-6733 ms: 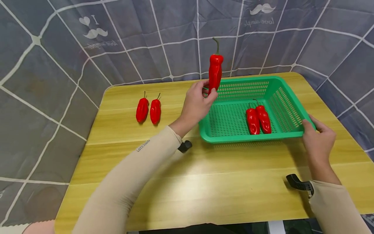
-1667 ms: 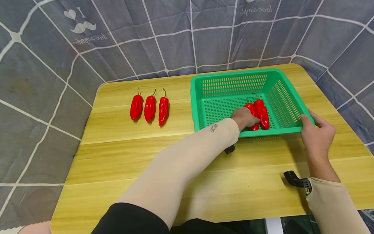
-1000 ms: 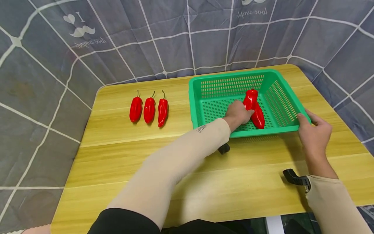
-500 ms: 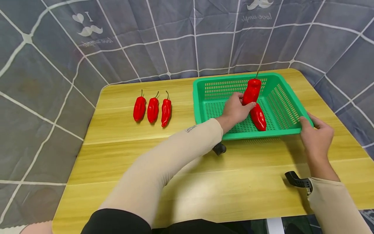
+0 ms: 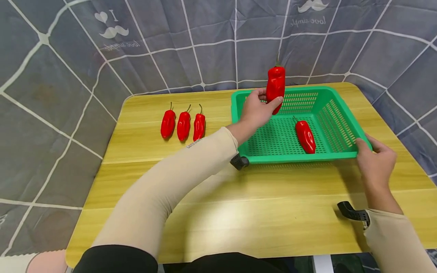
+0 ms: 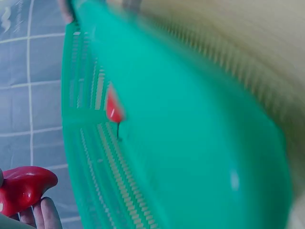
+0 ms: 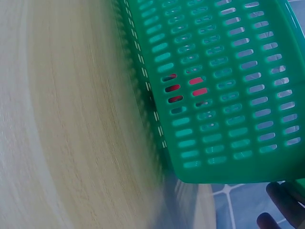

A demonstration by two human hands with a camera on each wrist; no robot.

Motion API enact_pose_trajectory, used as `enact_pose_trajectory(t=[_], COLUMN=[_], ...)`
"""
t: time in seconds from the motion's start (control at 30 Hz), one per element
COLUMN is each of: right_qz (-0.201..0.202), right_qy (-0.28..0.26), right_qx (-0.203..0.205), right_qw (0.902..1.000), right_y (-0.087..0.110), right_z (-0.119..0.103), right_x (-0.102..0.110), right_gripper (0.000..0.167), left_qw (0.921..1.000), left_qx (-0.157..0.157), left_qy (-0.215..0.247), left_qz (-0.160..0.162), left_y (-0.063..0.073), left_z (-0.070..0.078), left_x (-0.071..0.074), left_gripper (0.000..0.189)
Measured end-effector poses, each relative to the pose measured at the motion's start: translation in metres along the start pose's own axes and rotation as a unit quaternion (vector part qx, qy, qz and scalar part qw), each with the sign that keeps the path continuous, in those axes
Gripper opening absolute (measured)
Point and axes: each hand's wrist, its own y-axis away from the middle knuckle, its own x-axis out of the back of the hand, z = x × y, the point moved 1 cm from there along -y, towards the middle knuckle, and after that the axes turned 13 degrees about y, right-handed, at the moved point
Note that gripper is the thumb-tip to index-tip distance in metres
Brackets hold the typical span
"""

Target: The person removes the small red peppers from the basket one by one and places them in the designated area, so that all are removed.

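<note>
My left hand (image 5: 255,113) pinches a red pepper (image 5: 275,84) by its lower end, stem up, over the left part of a green plastic basket (image 5: 273,159). The held pepper (image 6: 28,187) also shows at the left edge of the left wrist view. One other red pepper (image 5: 305,136) lies on the basket floor, right of the middle. My right hand (image 5: 378,163) grips the basket's front right corner, thumb on the rim. From the right wrist camera, the slotted basket wall (image 7: 233,119) shows red through its holes, and a few fingers (image 7: 286,202) appear below.
Three red peppers, the nearest to the basket being this pepper (image 5: 199,126), lie in a row on the wooden table (image 5: 218,220), left of the basket. A grey checked curtain (image 5: 211,45) hangs behind and at both sides.
The pepper held earliest now lies third in the table row. Since then, my left hand has reached into the basket, lifted out another pepper and moved left with it. The right hand keeps its grip.
</note>
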Motion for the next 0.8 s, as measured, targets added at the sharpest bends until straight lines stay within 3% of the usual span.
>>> enact_pose_trajectory(t=[0.27, 0.47, 0.63, 0.8], right_qz=[-0.002, -0.015, -0.014, -0.019], right_qy=[-0.022, -0.036, -0.027, -0.041], right_qx=[0.003, -0.013, -0.014, -0.019], right_qw=[0.9998, 0.9992, 0.9994, 0.9988], right_y=[-0.001, 0.001, 0.002, 0.002], right_z=[0.001, 0.002, 0.0, -0.001], right_x=[0.0, 0.001, -0.001, -0.001], right_gripper=[0.035, 0.037, 0.038, 0.039], left_qw=[0.9988, 0.9961, 0.9911, 0.9837], left_qx=[0.0, 0.009, 0.052, 0.075], left_qy=[0.032, 0.024, 0.011, 0.011], left_qz=[0.036, 0.084, 0.122, 0.163], left_y=[-0.009, -0.017, -0.017, -0.017], left_z=[0.005, -0.01, -0.022, -0.032], left_x=[0.052, 0.095, 0.138, 0.185], left_gripper=[0.043, 0.045, 0.054, 0.055])
